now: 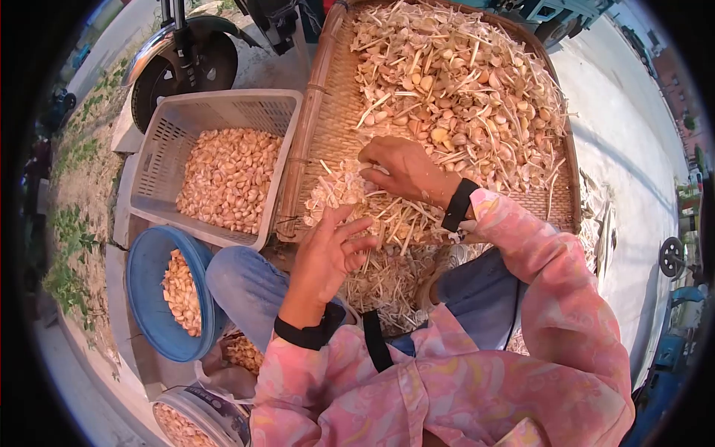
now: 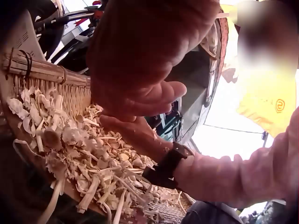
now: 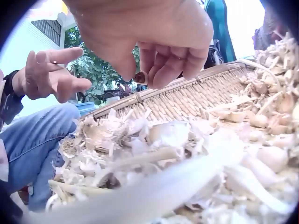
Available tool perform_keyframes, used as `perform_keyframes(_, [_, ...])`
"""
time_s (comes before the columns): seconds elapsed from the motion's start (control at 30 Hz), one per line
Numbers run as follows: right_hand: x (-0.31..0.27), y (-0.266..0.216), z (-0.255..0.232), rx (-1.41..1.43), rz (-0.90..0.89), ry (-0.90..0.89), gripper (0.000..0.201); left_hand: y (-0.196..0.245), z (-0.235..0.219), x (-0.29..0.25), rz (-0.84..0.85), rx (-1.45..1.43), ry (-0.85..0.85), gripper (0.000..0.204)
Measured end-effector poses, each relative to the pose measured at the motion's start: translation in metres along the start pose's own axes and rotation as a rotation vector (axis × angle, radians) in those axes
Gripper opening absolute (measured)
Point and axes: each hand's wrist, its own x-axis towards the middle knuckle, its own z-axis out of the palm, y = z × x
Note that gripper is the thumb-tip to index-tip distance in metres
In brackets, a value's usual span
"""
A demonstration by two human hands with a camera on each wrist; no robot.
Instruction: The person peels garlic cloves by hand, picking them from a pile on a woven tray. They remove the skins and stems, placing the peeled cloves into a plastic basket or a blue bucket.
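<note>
My right hand is over the near part of a woven bamboo tray, above garlic skins and stalks. In the right wrist view its thumb and fingers pinch a small brown garlic piece, mostly hidden by the fingertips. My left hand hovers at the tray's near edge with its fingers spread and nothing in them. Beyond the right hand lies a large heap of garlic cloves mixed with dry skins and stalks. A smaller pile of papery skins sits below the hands.
Left of the tray stands a grey plastic crate of unpeeled cloves. Nearer me are a blue basin with cloves and a white bucket. Stalk litter covers the ground between my knees. A wheel stands behind the crate.
</note>
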Motion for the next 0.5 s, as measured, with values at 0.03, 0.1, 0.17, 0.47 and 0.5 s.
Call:
perform_keyframes(0.03, [-0.006,-0.017,-0.004,0.129,-0.010,-0.078,0.022,-0.004,-0.003,0.012,-0.073,-0.116,0.007,0.035])
perform_keyframes(0.1, [-0.010,-0.042,-0.009,0.389,-0.039,-0.227,0.024,-0.015,-0.006,0.022,-0.109,-0.290,0.058,0.031])
perform_keyframes(0.17, [0.003,-0.004,0.003,0.210,0.111,-0.020,0.024,-0.002,-0.026,-0.002,-0.024,-0.221,0.006,0.028])
perform_keyframes(0.47, [0.045,0.099,0.033,-0.156,0.272,-0.136,0.020,0.052,-0.154,-0.201,0.062,0.749,0.716,0.029])
perform_keyframes(0.5, [0.044,0.102,0.034,-0.178,0.271,-0.114,0.021,0.044,-0.175,-0.205,-0.023,0.815,0.786,0.030])
